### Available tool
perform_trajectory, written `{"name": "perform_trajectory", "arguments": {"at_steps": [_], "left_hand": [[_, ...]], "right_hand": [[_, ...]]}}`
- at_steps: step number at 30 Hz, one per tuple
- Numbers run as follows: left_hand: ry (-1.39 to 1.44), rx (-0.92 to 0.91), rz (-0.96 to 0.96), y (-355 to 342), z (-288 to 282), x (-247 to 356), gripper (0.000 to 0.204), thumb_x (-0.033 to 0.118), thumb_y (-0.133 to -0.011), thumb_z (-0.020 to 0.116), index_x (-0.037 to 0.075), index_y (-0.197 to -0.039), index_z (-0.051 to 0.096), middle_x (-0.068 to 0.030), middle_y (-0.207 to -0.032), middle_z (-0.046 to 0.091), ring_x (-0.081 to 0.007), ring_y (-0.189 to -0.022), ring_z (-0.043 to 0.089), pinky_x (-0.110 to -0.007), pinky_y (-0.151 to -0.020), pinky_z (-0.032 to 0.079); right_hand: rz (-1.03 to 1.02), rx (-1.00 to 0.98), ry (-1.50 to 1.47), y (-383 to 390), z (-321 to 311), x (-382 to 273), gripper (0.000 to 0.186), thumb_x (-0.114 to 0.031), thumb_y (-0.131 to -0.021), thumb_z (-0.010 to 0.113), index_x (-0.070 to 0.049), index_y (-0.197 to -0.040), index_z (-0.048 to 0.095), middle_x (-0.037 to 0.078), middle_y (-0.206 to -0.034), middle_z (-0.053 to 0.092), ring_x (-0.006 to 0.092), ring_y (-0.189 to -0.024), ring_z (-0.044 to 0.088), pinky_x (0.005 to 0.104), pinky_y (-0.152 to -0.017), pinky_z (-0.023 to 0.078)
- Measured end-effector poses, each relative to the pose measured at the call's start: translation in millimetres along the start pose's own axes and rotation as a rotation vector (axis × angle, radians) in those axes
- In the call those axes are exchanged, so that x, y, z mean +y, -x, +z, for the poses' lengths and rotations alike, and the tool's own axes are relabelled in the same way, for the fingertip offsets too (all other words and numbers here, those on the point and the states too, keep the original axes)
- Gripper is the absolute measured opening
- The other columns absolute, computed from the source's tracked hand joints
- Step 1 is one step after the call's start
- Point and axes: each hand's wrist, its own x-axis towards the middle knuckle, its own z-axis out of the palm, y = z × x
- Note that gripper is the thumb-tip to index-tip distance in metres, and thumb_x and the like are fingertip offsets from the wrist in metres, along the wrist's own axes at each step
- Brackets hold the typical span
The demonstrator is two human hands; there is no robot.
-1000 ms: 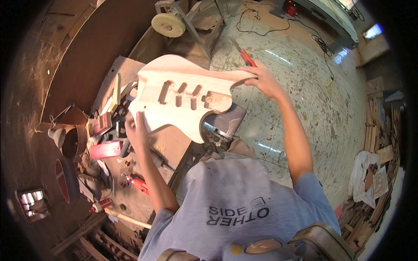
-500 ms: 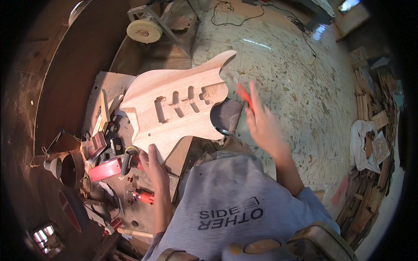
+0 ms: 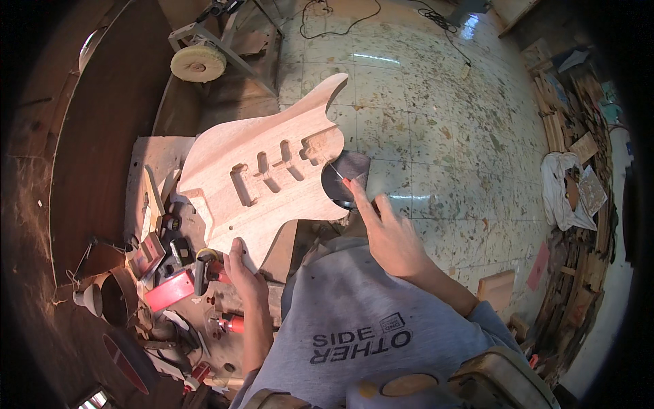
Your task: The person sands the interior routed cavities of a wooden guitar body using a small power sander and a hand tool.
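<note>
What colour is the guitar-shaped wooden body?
The guitar-shaped body is pale pinkish tan, with visible wood grain; it shows best in the head view.

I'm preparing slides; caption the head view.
Left hand holds an unpainted electric guitar body; right hand holds a red-handled tool near its edge.

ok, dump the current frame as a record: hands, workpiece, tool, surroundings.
left_hand: left hand grips guitar body at its near edge, thumb on top
right_hand: right hand holds red-handled tool
tool_tip: by the body's curved edge; contact unclear
workpiece: pale wood, several cut recesses
left_side: bench, red block
far_left: round pale wheel
right_side: white bag, wood scraps
</note>
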Motion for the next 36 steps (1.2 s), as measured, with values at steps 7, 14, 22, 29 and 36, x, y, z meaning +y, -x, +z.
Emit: {"name": "perform_trajectory", "arguments": {"at_steps": [7,14,22,29,36], "left_hand": [[-0.032,0.021,-0.003,3.2,0.7,2.3,0.045,0.020,-0.102,0.065,-0.002,-0.139,0.054,-0.0084,-0.126,0.064,-0.0176,-0.117,0.060,-0.033,-0.104,0.046],[-0.056,0.007,-0.010,4.1,1.8,4.7,0.045,0.019,-0.102,0.065,-0.002,-0.140,0.053,-0.0087,-0.127,0.064,-0.0179,-0.115,0.061,-0.033,-0.102,0.047],[-0.050,0.002,0.027,4.5,5.9,7.1,0.046,0.023,-0.102,0.065,-0.004,-0.138,0.054,-0.0109,-0.128,0.065,-0.0195,-0.117,0.063,-0.034,-0.102,0.049],[-0.057,-0.013,0.045,3.8,5.1,7.2,0.047,0.022,-0.102,0.065,-0.005,-0.138,0.053,-0.0120,-0.130,0.064,-0.0202,-0.118,0.063,-0.034,-0.103,0.048],[-0.047,-0.019,0.008,5.0,2.2,8.3,0.055,0.020,-0.102,0.065,-0.005,-0.148,0.045,-0.0137,-0.137,0.061,-0.0217,-0.123,0.061,-0.036,-0.108,0.046]], "right_hand": [[-0.020,-0.031,0.010,-2.0,-4.9,-0.6,0.084,0.003,-0.091,0.056,-0.012,-0.167,0.023,0.021,-0.104,0.056,0.0375,-0.062,0.068,0.0461,-0.059,0.059],[-0.037,-0.035,0.151,-3.8,-12.4,-4.7,0.083,0.002,-0.091,0.057,-0.013,-0.166,0.026,0.017,-0.100,0.057,0.0319,-0.056,0.067,0.0423,-0.052,0.057],[-0.037,-0.048,0.152,-6.0,-18.3,-9.2,0.079,-0.002,-0.093,0.058,-0.008,-0.165,0.028,0.017,-0.100,0.058,0.0313,-0.058,0.068,0.0406,-0.053,0.058],[0.010,-0.121,0.114,-9.4,-27.0,-13.6,0.076,-0.002,-0.095,0.057,-0.007,-0.164,0.028,0.019,-0.103,0.059,0.0340,-0.063,0.070,0.0429,-0.058,0.059],[-0.013,-0.115,0.101,-13.3,-28.7,-12.3,0.073,-0.002,-0.096,0.055,-0.004,-0.164,0.027,0.023,-0.109,0.060,0.0372,-0.069,0.071,0.0445,-0.066,0.061]]}}
